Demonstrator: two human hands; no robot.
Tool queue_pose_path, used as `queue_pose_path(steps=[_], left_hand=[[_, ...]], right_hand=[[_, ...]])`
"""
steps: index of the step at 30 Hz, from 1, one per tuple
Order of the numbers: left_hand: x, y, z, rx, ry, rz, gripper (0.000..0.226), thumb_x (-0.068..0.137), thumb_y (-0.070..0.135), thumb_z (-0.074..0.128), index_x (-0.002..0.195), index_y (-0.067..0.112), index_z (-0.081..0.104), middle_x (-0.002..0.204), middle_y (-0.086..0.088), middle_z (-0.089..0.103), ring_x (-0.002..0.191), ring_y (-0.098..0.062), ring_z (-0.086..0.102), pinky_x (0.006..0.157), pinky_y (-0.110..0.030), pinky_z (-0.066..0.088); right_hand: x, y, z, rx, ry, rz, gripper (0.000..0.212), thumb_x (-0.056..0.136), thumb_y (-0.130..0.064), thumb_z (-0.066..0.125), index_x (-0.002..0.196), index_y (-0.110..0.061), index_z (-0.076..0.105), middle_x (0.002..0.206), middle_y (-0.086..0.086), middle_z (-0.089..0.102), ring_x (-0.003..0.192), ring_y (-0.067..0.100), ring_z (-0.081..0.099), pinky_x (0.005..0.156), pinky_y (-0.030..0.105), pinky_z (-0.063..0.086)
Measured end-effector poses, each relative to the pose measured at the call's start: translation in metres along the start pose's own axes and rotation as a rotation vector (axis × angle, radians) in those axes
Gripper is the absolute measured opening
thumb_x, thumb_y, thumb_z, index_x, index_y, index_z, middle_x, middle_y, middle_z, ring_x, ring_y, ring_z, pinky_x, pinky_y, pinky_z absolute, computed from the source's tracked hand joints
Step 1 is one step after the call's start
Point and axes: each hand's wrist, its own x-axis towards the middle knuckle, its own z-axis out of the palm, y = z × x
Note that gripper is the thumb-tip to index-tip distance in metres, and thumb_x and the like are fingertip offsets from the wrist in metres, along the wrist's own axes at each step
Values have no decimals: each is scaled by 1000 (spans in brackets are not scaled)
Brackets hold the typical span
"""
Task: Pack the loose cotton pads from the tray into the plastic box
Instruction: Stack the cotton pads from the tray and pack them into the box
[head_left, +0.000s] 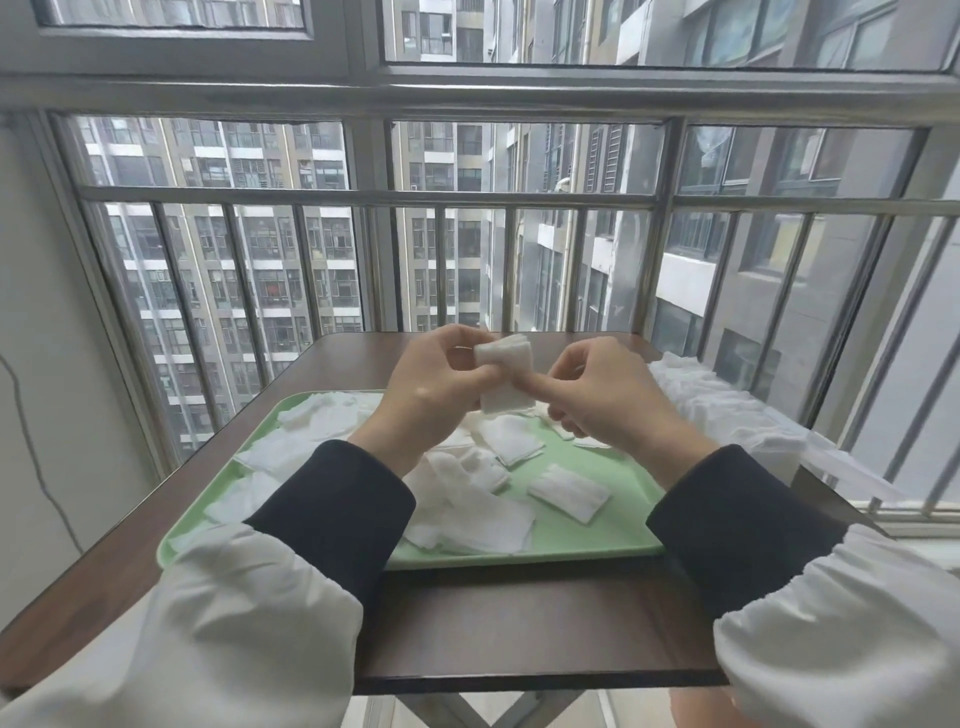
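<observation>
White stack of cotton pads (506, 374) pinched in left hand (431, 384) above the green tray (613, 519), loose pads (569, 491) scattered on it. Right hand (608, 395) curled, index tip touching the stack's lower edge; I can't tell if it grips. Plastic box (727, 415) sits right of tray on tabletop (519, 623).

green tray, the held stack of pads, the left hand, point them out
green tray (587, 535): head view, bare floor near right
stack of pads (506, 376): head view, front face
left hand (426, 395): head view, back of hand
</observation>
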Motion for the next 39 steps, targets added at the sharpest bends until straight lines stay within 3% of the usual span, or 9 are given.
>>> queue_pose_path(steps=[3, 6, 9, 15, 20, 23, 25, 30, 39], left_hand=[[1, -1, -1, 84, 38, 19, 16, 89, 7, 72, 102, 16, 68, 97, -9, 75, 94, -26, 73, 84, -48, 61], [1, 0, -1, 107, 45, 38, 20, 89, 9, 72, 108, 11, 68, 96, -7, 75, 92, -24, 73, 84, -46, 61], [1, 0, 1, 122, 46, 55, 18, 88, 10, 72, 106, 13, 69, 94, -6, 75, 91, -22, 72, 79, -39, 62], [3, -1, 1, 120, 42, 73, 15, 88, 11, 72, 96, 22, 67, 92, -4, 74, 85, -18, 71, 72, -33, 61], [7, -7, -6, 68, 105, 1, 18, 89, 13, 69, 106, 15, 67, 98, -9, 71, 89, -24, 70, 60, -29, 55], [8, -6, -8, 49, 94, -10, 19, 90, 13, 71, 108, 13, 67, 98, -9, 72, 88, -23, 71, 64, -34, 61], [7, -5, -6, 5, 67, -16, 17, 89, 13, 74, 105, 14, 68, 95, -9, 75, 83, -20, 73, 68, -38, 64], [5, -3, -4, -63, -4, -12, 11, 91, 19, 74, 100, 18, 68, 88, -1, 79, 78, -13, 75, 67, -33, 63], [3, 3, -3, -99, -57, -66, 22, 101, 28, 57, 101, 14, 74, 85, -2, 77, 74, -19, 73, 62, -28, 57]], right_hand=[[-11, -2, -11, -384, -234, -10, 15, 86, -33, 76, 81, -19, 70, 64, -8, 69, 59, 5, 66, 47, 17, 44], [-23, -4, -9, -682, -399, 25, 25, 80, -36, 80, 96, -19, 72, 88, -7, 70, 83, 14, 65, 65, 25, 53], [-28, -11, -8, -667, -409, 68, 42, 74, -39, 86, 105, -17, 69, 98, -4, 71, 90, 17, 66, 75, 29, 55], [-24, -22, -4, -642, -587, 78, 46, 76, -31, 85, 116, -16, 69, 91, -8, 65, 83, 14, 63, 65, 21, 47], [-13, -20, -20, -106, -434, 20, 11, 86, -17, 77, 96, -16, 75, 77, -6, 74, 64, 1, 66, 52, 13, 47], [-4, -19, -21, 435, -308, 6, 25, 77, -12, 79, 100, -6, 71, 91, 10, 76, 81, 17, 73, 69, 26, 60], [1, -20, -10, 588, -223, -10, 31, 70, -12, 79, 98, -2, 70, 92, 16, 76, 84, 27, 74, 75, 38, 63], [8, -15, 9, 602, -80, 24, 34, 61, -19, 84, 90, -8, 70, 91, 17, 76, 90, 43, 71, 90, 62, 52], [13, -6, 15, 575, -47, 25, 32, 60, -21, 86, 84, -8, 70, 88, 15, 77, 87, 37, 74, 87, 57, 57]])
